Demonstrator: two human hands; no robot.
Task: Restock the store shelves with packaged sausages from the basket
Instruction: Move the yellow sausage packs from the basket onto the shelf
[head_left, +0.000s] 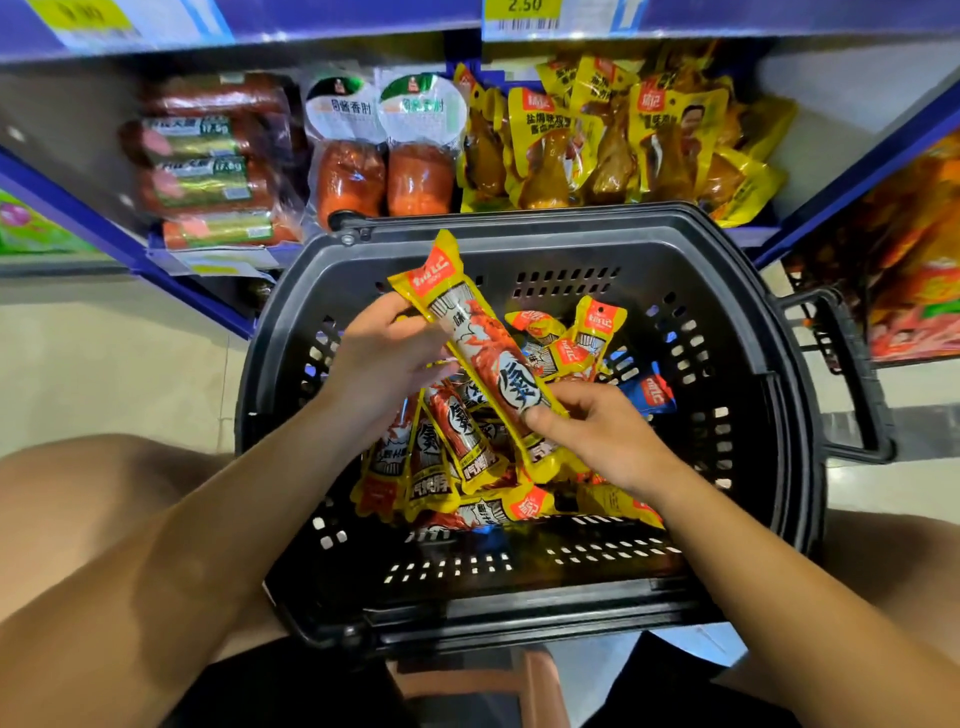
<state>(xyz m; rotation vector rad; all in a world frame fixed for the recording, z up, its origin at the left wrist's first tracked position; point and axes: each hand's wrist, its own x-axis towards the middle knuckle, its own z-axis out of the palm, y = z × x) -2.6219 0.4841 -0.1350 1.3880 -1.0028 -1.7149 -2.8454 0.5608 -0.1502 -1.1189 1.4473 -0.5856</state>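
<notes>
Lifting one sausage pack over basket: left hand gripped its 11 o'clock end, right hand pinched 5 o'clock end. Many packs remained inside; shelf at 12 o'clock awaited. Restocking far from finished, by my reckoning.

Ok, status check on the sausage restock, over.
Both hands, left and right, hold one sausage pack above the basket. More packs inside. Shelf path clear.
</notes>
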